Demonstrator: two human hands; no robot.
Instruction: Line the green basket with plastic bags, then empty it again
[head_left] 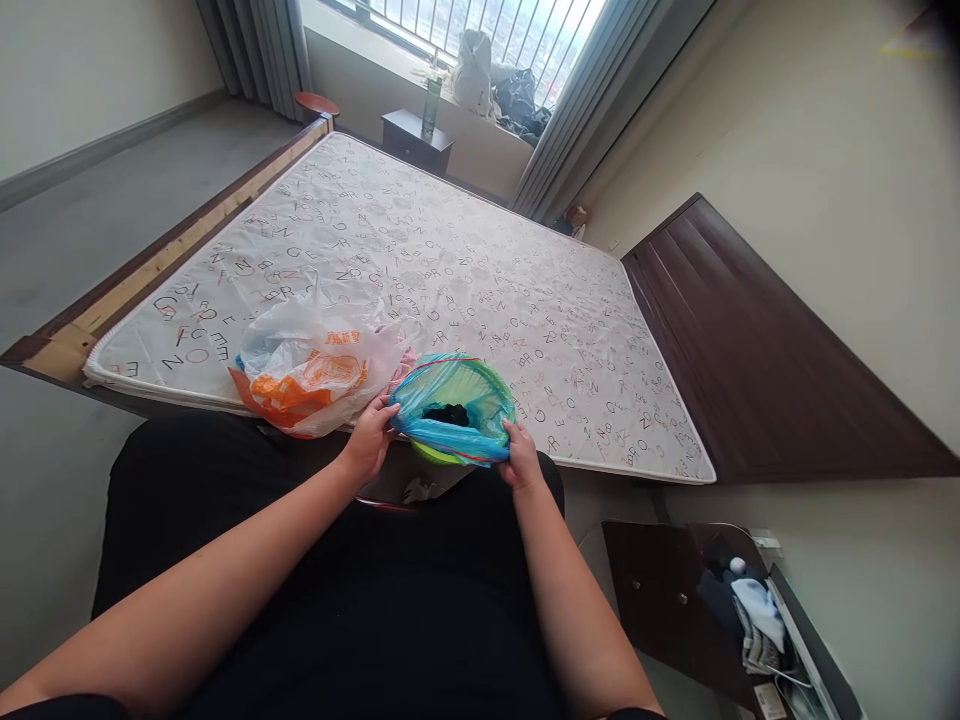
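Observation:
A small green bin (433, 455) lined with a blue plastic bag (457, 400) sits at the near edge of a bare mattress (465, 260). Something dark lies inside the bag. My left hand (370, 435) grips the blue bag's rim on its left side. My right hand (519, 455) pinches the rim on the right side. A white and orange plastic shopping bag (315, 370) lies on the mattress just left of the bin, close to my left hand.
The mattress, printed with letters, rests on a wooden bed frame (150, 275) with a dark headboard (750, 350) at right. A dark bedside cabinet (675, 590) with clothes stands at lower right. A nightstand (416, 140) and bags (495, 90) are by the window.

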